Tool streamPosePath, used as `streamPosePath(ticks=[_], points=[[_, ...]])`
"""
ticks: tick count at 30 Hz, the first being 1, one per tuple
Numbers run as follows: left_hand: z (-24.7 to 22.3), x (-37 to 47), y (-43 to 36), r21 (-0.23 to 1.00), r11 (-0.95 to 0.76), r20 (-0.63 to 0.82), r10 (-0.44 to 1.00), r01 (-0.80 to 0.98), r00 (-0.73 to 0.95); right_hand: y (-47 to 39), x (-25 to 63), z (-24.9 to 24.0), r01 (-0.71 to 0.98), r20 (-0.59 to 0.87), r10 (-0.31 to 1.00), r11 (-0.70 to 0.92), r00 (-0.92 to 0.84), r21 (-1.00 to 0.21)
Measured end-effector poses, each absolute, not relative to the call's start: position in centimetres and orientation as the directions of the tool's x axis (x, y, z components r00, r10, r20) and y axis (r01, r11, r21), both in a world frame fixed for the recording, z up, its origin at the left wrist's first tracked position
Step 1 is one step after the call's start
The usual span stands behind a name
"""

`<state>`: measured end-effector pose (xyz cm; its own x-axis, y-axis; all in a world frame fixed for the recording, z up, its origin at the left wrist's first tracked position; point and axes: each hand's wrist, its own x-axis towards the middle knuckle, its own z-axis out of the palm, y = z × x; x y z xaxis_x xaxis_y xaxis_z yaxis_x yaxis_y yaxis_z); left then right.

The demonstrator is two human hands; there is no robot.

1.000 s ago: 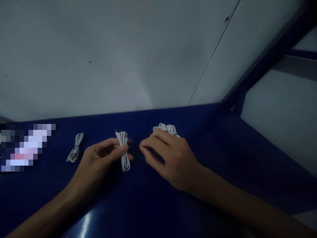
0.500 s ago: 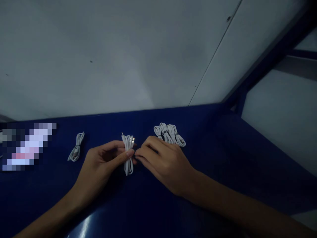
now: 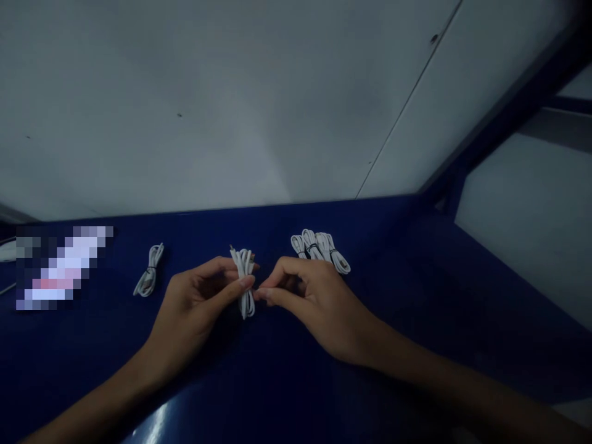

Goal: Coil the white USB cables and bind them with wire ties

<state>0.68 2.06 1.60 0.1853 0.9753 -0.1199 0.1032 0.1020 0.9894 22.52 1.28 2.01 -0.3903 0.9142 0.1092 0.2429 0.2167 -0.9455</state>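
A folded bundle of white cable (image 3: 246, 302) stands out between thumb and fingers of my left hand (image 3: 197, 302), its metal plug ends at the top. Just right of that bundle, my right hand (image 3: 319, 302) has thumb and index finger pinched together; anything between them is too small to make out. Behind my right hand lie several white cable bundles (image 3: 312, 245) side by side, bound with dark ties. Another tied white cable bundle (image 3: 148, 271) rests on the blue table to the left of my left hand.
The blue table (image 3: 277, 382) meets a grey-white wall panel (image 3: 208, 123) at its back edge. A pixelated bright object (image 3: 69, 265) lies at the far left, beside a white item (image 3: 13, 251). A blue frame bar (image 3: 504, 129) slants along the right.
My right thumb and index finger have closed into a clearer pinch beside the held bundle. The whole view has shifted slightly, with the bundles now a little further right.
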Motion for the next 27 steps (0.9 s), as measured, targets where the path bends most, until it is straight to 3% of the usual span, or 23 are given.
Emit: streamPosePath(ticks=[2,5,8,11,15,22,27], points=[[1.5,0.6,2.2,0.988,0.097,-0.117,0.977,0.121,0.18,1.4,22.5,1.5,0.329,0.233,0.888,0.374,-0.397,-0.867],[1.2,0.4,2.4,0.985,0.128,-0.148,0.972,0.113,0.185,1.6,22.3,0.4,0.506,0.464,0.757,0.653,-0.461,-0.563],[0.9,0.4,2.6,0.979,0.197,-0.205,0.957,0.058,0.206,1.7,22.0,-0.3,0.615,0.539,0.634,0.749,-0.555,-0.247],[0.8,0.5,2.5,0.965,0.261,-0.255,0.935,0.01,0.248,1.8,21.9,-0.3,0.655,0.591,0.552,0.754,-0.589,-0.051],[1.0,0.6,2.3,0.959,0.283,-0.267,0.925,-0.023,0.27,1.7,21.7,-0.1,0.676,0.655,0.493,0.736,-0.573,0.038],[1.1,0.5,2.2,0.949,0.313,-0.291,0.911,-0.032,0.294,1.5,21.5,-0.2,0.706,0.678,0.505,0.708,-0.533,0.027],[0.8,0.3,2.4,0.946,0.323,-0.307,0.917,-0.024,0.255,2.2,22.1,-0.3,0.668,0.731,0.418,0.741,-0.539,0.068]])
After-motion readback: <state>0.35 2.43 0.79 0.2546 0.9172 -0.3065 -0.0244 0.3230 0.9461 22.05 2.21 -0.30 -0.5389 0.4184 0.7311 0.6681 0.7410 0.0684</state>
